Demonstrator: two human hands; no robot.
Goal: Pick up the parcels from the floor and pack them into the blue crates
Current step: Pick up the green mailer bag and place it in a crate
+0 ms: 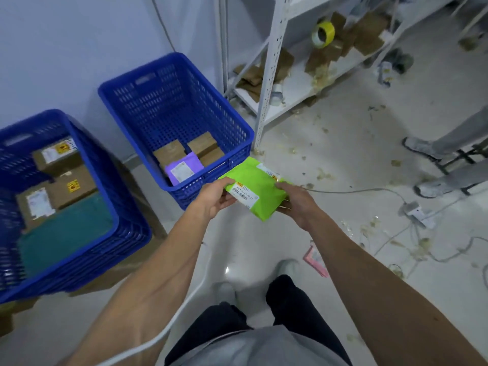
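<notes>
"Underfoot, what sort of surface is it?"

"Pale glossy floor (pixel 258 241), littered with yellowish scraps towards the right. A white cable (pixel 348 191) runs across it to a power strip (pixel 417 214), and a flat pink parcel (pixel 315 260) lies near the wearer's shoe."

"And the room round it?"

"A plain bluish wall (pixel 66 48) on the left. A white metal shelving unit (pixel 272 62) stands behind, with brown cardboard pieces (pixel 369 33) and a yellow tape roll (pixel 322 33) on it. Another person's shoes (pixel 420 147) show at the right edge."

"The crates?"

"Two blue ones with lattice walls. The nearer crate (pixel 129 228), on the left, holds labelled brown boxes (pixel 72 186) and something flat and teal (pixel 66 233). The farther crate (pixel 239 122) holds brown boxes (pixel 206 145) and a purple parcel (pixel 183 169)."

"Which parcel is in hand?"

"A bright green parcel (pixel 253 178), a soft wrinkled mailer bag. It has a white barcode label (pixel 244 195) on its upper face and a second label with a yellow mark near its far corner. It is up off the floor, at the near right corner of the farther crate; whether it touches the rim I cannot tell."

"How is it held?"

"The left hand (pixel 214 199) grips its left edge, thumb on top beside the barcode. The right hand (pixel 298 204) holds the right edge, thumb on top, fingers curled underneath."
</notes>
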